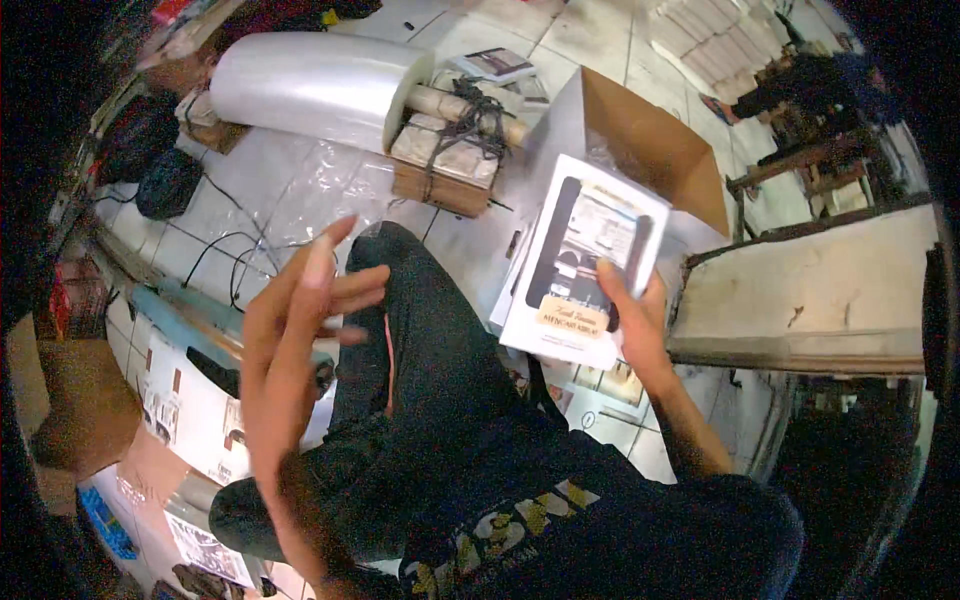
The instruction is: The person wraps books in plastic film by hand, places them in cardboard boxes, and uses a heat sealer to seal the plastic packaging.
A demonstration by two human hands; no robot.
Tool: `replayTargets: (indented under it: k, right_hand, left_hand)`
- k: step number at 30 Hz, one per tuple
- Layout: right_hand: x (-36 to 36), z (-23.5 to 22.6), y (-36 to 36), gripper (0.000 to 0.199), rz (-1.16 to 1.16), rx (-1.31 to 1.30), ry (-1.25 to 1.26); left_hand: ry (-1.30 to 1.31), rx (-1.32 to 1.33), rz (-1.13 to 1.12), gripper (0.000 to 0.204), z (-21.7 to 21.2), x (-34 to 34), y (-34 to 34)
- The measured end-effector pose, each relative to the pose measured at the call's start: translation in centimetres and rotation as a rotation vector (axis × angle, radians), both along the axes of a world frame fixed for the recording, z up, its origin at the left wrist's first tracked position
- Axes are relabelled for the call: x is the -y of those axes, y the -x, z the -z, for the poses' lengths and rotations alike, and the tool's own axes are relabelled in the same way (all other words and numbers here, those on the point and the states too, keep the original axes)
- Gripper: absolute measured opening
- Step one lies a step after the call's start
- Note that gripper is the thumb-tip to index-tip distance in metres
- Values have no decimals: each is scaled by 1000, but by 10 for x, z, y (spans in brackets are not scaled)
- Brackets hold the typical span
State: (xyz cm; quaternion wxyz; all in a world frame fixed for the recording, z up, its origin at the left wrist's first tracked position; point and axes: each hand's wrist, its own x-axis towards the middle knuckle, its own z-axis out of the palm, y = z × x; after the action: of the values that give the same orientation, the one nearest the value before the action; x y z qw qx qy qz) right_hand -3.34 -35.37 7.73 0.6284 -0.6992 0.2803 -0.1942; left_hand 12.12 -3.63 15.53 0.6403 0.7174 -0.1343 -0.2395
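A white book (565,250) with a dark picture on its cover is gripped in my right hand (640,318), the thumb lying across the cover and the fingers behind it. It is held tilted, above and to the right of my knee. My left hand (305,310) is raised over my other side with its fingers spread and nothing in it; it is slightly blurred. Beyond the book stands an open cardboard box (650,145), white outside and brown inside. What is in the box is mostly hidden from me.
A large roll of clear plastic film (310,85) lies at the far left, propped by a string-tied bundle (445,160). Black cables (230,240) cross the tiled floor. A low wooden bench (800,290) stands at the right. Another person's foot (722,108) shows at the far right.
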Motion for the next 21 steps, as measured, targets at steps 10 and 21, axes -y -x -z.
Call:
replayTargets:
  k: [10, 21]
  right_hand:
    - [15, -14, -69, 75, 94, 83, 852]
    - [285, 67, -471, 62, 141, -61, 255]
  left_hand:
    - [-159, 316, 186, 41, 162, 114, 38]
    - [22, 206, 117, 24, 195, 121, 33]
